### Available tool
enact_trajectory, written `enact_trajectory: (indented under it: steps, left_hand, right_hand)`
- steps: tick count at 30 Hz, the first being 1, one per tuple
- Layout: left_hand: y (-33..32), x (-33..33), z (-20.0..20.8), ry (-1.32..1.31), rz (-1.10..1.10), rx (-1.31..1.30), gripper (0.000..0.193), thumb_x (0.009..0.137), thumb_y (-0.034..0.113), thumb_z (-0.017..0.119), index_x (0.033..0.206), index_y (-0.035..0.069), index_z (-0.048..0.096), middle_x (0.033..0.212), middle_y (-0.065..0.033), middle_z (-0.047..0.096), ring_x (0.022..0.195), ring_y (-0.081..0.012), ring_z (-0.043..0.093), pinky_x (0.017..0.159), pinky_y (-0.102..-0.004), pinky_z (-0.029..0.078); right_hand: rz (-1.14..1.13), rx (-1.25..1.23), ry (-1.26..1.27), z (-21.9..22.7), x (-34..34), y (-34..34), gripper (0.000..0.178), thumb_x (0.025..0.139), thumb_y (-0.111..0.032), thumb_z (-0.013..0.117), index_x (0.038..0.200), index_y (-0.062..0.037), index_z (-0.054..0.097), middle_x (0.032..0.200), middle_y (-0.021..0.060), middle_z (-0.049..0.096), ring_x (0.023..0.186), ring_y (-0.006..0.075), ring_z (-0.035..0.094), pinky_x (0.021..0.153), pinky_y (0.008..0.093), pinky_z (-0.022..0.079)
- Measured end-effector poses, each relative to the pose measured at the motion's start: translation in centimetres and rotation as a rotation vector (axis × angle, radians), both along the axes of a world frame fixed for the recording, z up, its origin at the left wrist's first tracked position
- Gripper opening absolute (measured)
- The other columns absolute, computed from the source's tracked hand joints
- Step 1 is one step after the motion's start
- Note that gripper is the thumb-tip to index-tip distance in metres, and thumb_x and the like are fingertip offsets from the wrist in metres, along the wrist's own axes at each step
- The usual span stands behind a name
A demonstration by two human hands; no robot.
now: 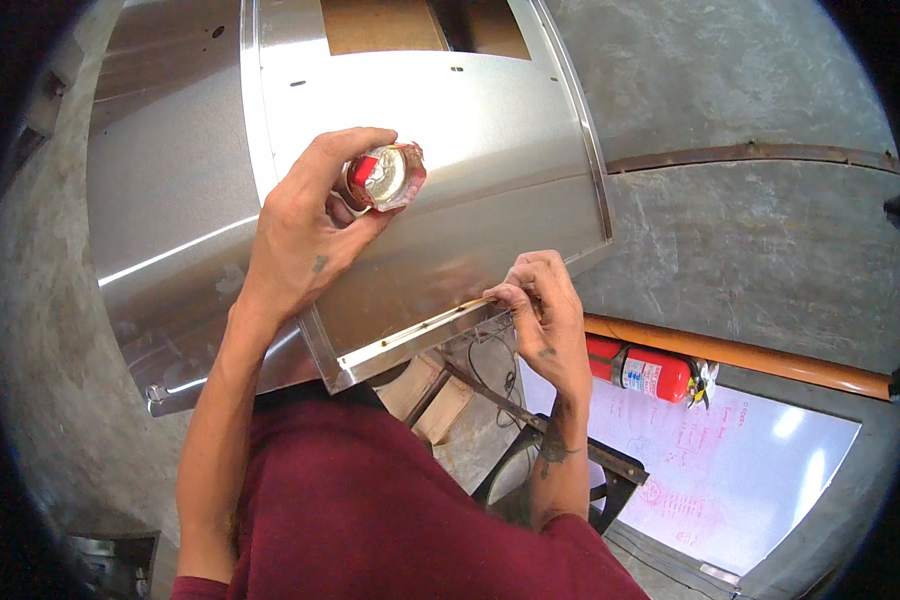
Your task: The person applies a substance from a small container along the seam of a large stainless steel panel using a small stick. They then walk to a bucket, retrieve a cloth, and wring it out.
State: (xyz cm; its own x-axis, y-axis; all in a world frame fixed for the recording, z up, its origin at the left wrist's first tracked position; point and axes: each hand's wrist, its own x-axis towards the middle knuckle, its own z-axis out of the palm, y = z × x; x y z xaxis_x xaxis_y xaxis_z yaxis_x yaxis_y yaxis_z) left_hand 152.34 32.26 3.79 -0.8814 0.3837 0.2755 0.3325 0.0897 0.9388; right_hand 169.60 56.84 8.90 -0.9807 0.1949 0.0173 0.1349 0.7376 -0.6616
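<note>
My left hand [305,205] is wrapped round a small can-like container [390,178] with a silvery round end and a torn red wrapper. I hold it above a large shiny sheet-metal panel [450,225]. Along the panel's near edge runs a narrow pale strip [410,337] with several small brown spots. My right hand [543,300] is at the right end of this strip, thumb and fingers pinched together at the edge. Whatever lies between those fingertips is too small to make out.
A rectangular opening [390,25] cuts the panel's far part. Right of it, a red fire extinguisher [655,375] hangs beside an orange pipe [740,355] and a whiteboard [760,470]. A dark metal frame [610,490] and cables [490,370] are below my right hand.
</note>
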Motion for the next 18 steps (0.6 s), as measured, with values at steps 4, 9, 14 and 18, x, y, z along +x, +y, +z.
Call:
enact_trajectory:
  steps: [4,9,14,18]
  left_hand:
    - [0.0,-0.1,0.2,0.007,-0.009,-0.002,0.060,0.092,0.004,0.091,0.147,0.013,0.069,0.139,-0.0072,0.075,0.114,-0.0168,0.074,0.089,-0.0320,0.063]
    - [0.4,-0.5,-0.6,0.069,0.007,0.028,0.061,0.092,0.003,0.091,0.148,0.013,0.069,0.140,-0.0068,0.074,0.122,-0.0185,0.074,0.095,-0.0330,0.064]
    - [0.2,-0.5,-0.3,0.015,0.003,-0.021,0.062,0.092,0.002,0.091,0.148,0.014,0.068,0.139,-0.0057,0.074,0.121,-0.0177,0.074,0.093,-0.0314,0.063]
    - [0.0,-0.5,-0.2,-0.041,-0.019,-0.028,0.062,0.092,0.002,0.091,0.149,0.013,0.068,0.139,-0.0056,0.074,0.119,-0.0167,0.073,0.089,-0.0305,0.062]
  right_hand:
    - [-0.079,-0.032,0.048,-0.1,0.4,0.9,0.006,0.106,-0.006,0.073,0.106,0.0001,0.071,0.111,0.0149,0.063,0.098,0.0304,0.066,0.087,0.0380,0.056]
    - [-0.070,0.006,0.055,0.0,-0.2,2.3,0.006,0.107,-0.005,0.072,0.106,0.0004,0.071,0.109,0.0138,0.062,0.095,0.0281,0.065,0.085,0.0379,0.055]
    - [-0.075,0.016,0.031,0.1,-0.3,2.6,0.006,0.108,-0.005,0.071,0.107,0.0007,0.069,0.107,0.0133,0.060,0.093,0.0266,0.063,0.084,0.0377,0.055]
    - [-0.035,0.068,0.030,0.1,-0.5,3.0,0.006,0.107,-0.005,0.071,0.108,0.0005,0.068,0.108,0.0131,0.060,0.092,0.0267,0.063,0.084,0.0375,0.055]
